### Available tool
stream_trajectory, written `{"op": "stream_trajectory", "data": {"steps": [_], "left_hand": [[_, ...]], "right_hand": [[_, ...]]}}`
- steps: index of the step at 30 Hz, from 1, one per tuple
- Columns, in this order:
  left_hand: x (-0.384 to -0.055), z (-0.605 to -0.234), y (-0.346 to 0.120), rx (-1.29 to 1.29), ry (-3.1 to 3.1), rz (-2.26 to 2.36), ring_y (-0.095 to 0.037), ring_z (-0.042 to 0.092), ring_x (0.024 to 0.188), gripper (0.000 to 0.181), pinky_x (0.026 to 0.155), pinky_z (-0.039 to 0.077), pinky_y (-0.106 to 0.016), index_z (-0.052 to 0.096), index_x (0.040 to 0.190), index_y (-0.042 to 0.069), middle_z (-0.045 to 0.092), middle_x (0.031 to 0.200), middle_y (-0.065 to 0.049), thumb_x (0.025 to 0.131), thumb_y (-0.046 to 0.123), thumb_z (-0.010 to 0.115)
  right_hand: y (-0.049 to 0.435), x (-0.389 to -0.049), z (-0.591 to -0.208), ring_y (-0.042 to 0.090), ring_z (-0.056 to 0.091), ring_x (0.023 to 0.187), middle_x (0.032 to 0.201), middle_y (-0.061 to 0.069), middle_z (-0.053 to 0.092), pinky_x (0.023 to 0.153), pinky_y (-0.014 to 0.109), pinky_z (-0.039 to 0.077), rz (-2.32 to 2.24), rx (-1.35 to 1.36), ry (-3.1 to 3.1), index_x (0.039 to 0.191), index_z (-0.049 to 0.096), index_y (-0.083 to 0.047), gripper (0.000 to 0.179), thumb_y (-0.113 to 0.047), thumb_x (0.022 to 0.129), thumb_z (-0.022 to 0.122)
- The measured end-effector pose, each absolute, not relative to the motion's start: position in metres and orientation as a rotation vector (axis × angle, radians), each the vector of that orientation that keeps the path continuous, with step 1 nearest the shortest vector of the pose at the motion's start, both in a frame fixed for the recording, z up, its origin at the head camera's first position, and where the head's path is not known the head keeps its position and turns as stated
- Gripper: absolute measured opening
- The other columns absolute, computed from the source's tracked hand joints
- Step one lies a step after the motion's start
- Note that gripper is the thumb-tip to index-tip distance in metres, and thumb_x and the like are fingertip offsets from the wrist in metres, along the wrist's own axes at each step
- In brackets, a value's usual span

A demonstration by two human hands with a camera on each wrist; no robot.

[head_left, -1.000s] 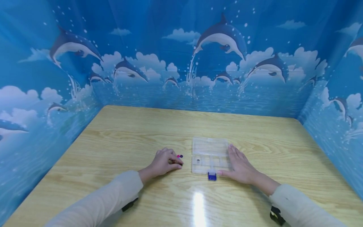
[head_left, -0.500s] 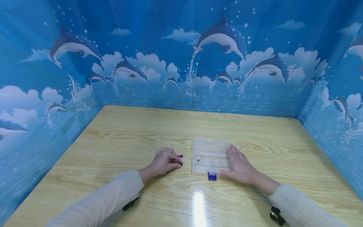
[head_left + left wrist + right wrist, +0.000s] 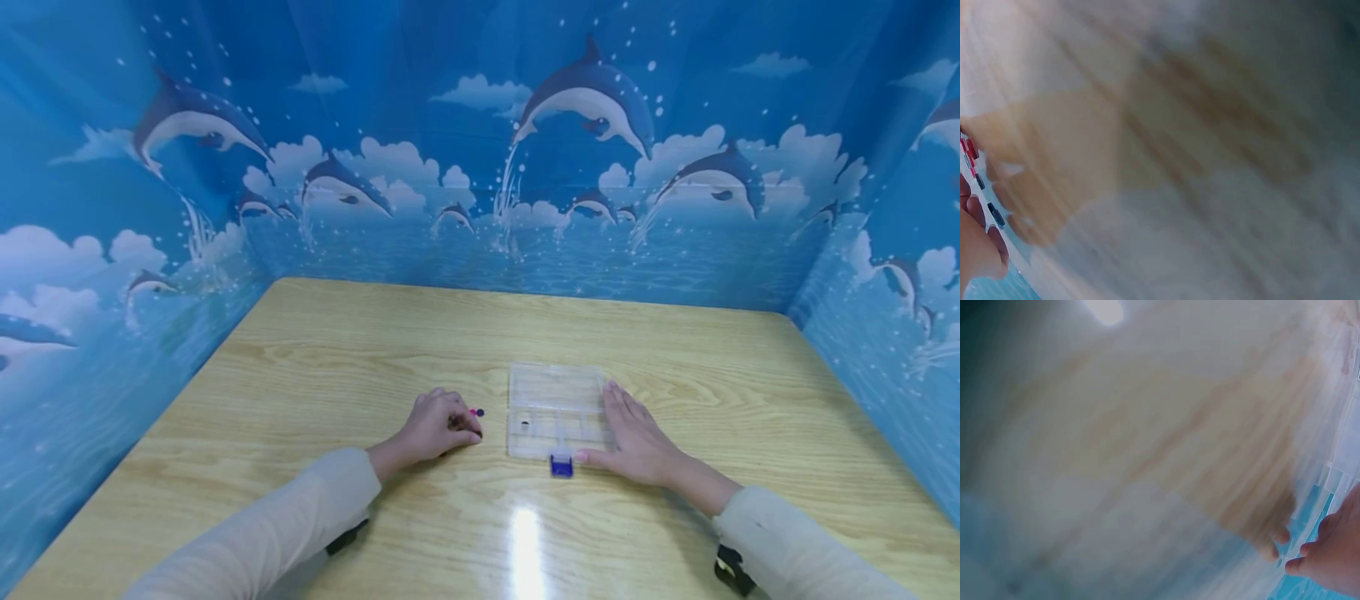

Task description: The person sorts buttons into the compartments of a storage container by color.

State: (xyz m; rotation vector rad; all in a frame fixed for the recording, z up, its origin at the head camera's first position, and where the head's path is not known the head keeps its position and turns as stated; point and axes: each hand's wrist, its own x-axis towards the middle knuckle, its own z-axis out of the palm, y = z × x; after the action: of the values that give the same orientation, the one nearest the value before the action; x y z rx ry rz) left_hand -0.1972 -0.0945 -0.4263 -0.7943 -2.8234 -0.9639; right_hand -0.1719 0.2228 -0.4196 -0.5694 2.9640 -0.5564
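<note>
A person's left hand [image 3: 442, 427] works low over a pale wood-grain tabletop [image 3: 360, 350], just off the left end of a transparent plastic compartment box [image 3: 528, 456]. Thumb and forefinger curve in with their tips close together; whether that grip holds anything cannot be told from these views. Two small loose pieces, one bright pink and round [image 3: 472, 412] and one dark and round [image 3: 481, 412], lie left of the box, just past the fingers and partly masked by them. That short sideways gap looks like the relation to watch: the box's long side runs left to right, so its short left end faces the left hand, by far the nearer of the two to the loose pieces. One small dark piece [image 3: 525, 424] sits inside the box, toward its left end. The see-through lid [image 3: 555, 386] lies open on the box's far side, and a blue plastic latch [image 3: 562, 466] juts from its near edge. At the box's right end, the right hand [image 3: 637, 442] rests alongside, fingers extended and gripping nothing
</note>
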Motion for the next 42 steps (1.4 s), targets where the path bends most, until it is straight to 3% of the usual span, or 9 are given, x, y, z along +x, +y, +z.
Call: {"op": "stream_trajectory", "data": {"steps": [10,26,42], "left_hand": [[-0.1997,-0.4291,-0.0960,-0.756,-2.836,-0.946,-0.005,0.041,0.072,0.014,0.075,0.027,-0.027,0.067,0.067,0.021,0.059,0.073,0.012,0.070,0.028,0.079],[-0.1988,-0.4246,-0.0977,-0.792,-2.816,-0.978,-0.006,0.041,0.073,0.008,0.075,0.030,-0.026,0.070,0.073,0.016,0.061,0.073,0.008,0.077,0.022,0.074],[-0.2024,-0.4205,-0.0944,-0.730,-2.786,-1.191,-0.009,0.040,0.070,0.005,0.064,0.032,-0.020,0.072,0.075,0.011,0.059,0.070,0.003,0.078,0.014,0.072]], "right_hand": [[0.2233,-0.1721,-0.4209,0.046,0.010,0.139,0.151,0.029,0.007,0.110,0.060,0.011,-0.558,-0.569,2.959,0.143,0.009,0.011,0.105,-0.060,0.081,0.056],[0.2230,-0.1720,-0.4206,0.046,0.011,0.138,0.151,0.029,0.007,0.110,0.060,0.012,-0.563,-0.574,2.966,0.143,0.009,0.011,0.105,-0.059,0.081,0.057],[0.2218,-0.1708,-0.4179,0.047,0.010,0.138,0.151,0.030,0.007,0.110,0.060,0.012,-0.565,-0.575,2.963,0.142,0.010,0.013,0.105,-0.058,0.081,0.057]]}}
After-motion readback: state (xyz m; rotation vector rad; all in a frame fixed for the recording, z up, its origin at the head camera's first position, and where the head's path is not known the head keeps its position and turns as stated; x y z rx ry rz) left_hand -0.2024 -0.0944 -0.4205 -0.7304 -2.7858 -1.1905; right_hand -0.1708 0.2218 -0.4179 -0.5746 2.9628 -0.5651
